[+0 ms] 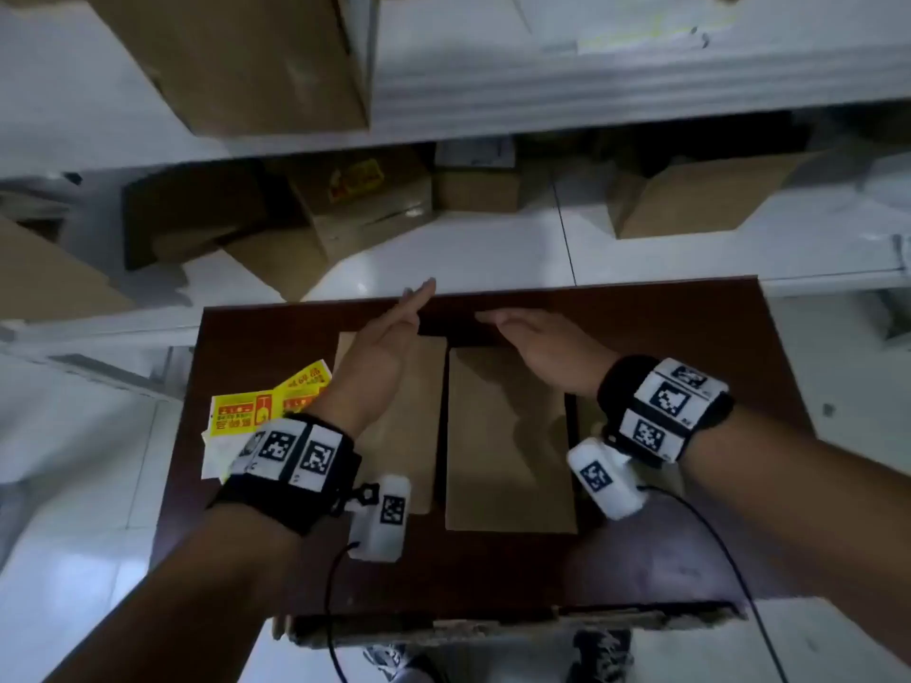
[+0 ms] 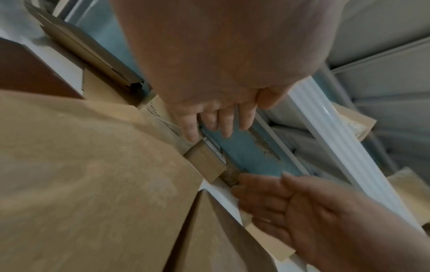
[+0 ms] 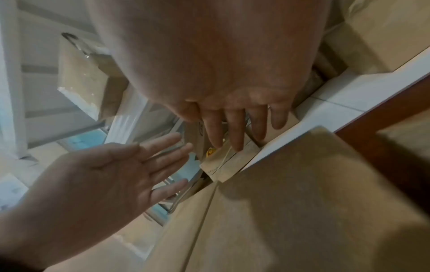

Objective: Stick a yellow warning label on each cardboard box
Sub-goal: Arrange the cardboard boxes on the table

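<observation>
Two plain cardboard boxes lie side by side on a dark brown table (image 1: pixel 680 337): the left box (image 1: pixel 419 426) and the right box (image 1: pixel 503 460). Neither top shows a label. Yellow warning labels (image 1: pixel 246 411) lie loose at the table's left edge. My left hand (image 1: pixel 399 322) hovers over the far end of the left box, fingers straight, holding nothing. My right hand (image 1: pixel 522 332) stretches flat over the far end of the right box, also empty. The wrist views show the left hand (image 2: pixel 221 119) and the right hand (image 3: pixel 237 128) with spread fingers above the boxes' far edges.
On the white tiled floor beyond the table lies a cardboard box (image 1: pixel 374 224) bearing a yellow label (image 1: pixel 357 177). More boxes stand around it, one at the right (image 1: pixel 700 199) and a large one at the upper left (image 1: pixel 246 56). White shelving runs across the back.
</observation>
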Tool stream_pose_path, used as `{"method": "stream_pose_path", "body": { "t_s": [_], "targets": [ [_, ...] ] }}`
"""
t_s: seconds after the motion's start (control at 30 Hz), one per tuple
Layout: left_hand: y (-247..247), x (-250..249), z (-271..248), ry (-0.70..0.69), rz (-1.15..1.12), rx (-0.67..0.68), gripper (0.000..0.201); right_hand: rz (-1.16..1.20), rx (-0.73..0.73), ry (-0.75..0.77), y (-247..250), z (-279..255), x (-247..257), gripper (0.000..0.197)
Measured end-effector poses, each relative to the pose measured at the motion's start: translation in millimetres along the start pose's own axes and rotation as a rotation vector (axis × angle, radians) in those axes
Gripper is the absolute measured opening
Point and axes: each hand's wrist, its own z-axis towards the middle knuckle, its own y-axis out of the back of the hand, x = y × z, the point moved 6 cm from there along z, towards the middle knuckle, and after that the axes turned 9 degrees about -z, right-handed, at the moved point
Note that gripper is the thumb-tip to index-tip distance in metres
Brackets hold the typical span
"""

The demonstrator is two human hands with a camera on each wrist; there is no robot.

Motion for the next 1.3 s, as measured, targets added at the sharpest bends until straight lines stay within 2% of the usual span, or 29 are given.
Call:
{"method": "stream_pose_path", "body": {
  "t_s": [0.1,0.27,0.37,0.47,0.53,0.6,0.67,0.77,0.87,0.97,1.1,1.23,1.3],
  "targets": [
    [5.5,13.1,11.1,-0.108,0.025,0.034,0.043,-0.015,0.021,0.054,-14.4,9.8,-6.0,0.042],
    [12.8,17.8,1.8,-0.153,-0.070,0.020,0.040,-0.036,-0.037,0.194,-23.5,1.3,8.1,0.042],
    [15.4,19.1,-13.6,-0.187,-0.113,-0.016,0.035,-0.134,-0.089,0.259,-30.2,-9.1,18.9,0.043],
    [14.3,14.4,-31.6,-0.249,-0.045,-0.059,0.046,-0.224,-0.164,0.313,-34.8,-36.9,29.7,0.043],
    [10.1,7.1,-52.7,-0.269,-0.011,-0.046,0.043,-0.274,-0.238,0.319,-36.4,-63.9,38.3,0.043],
    [5.3,-5.8,-73.4,-0.306,0.019,-0.026,0.043,-0.222,-0.271,0.301,-38.1,-89.3,48.5,0.043],
    [1.0,-8.8,-96.1,-0.290,0.052,-0.023,0.043,-0.131,-0.238,0.289,-49.6,-104.0,48.0,0.044],
    [2.8,-1.1,-109.5,-0.211,-0.024,-0.067,0.044,-0.212,-0.261,0.241,-62.3,-115.6,44.7,0.044],
    [6.5,16.9,-106.2,-0.189,-0.058,-0.086,0.045,-0.236,-0.256,0.199,-71.7,-118.0,43.2,0.043],
    [11.6,37.4,-95.1,-0.088,-0.154,-0.140,0.053,-0.259,-0.217,0.170,-78.0,-104.3,41.8,0.044],
    [18.2,40.3,-84.1,-0.036,-0.128,-0.231,0.050,-0.247,-0.208,0.170,-79.1,-87.4,42.5,0.045],
    [34.1,53.7,-87.3,-0.018,0.170,-0.300,0.037,-0.342,-0.174,0.146,-91.6,-90.4,41.8,0.046],
    [45.4,68.3,-89.3,0.007,0.359,-0.328,0.038,-0.428,-0.173,0.153,-98.8,-95.6,41.1,0.047]
  ]
}}
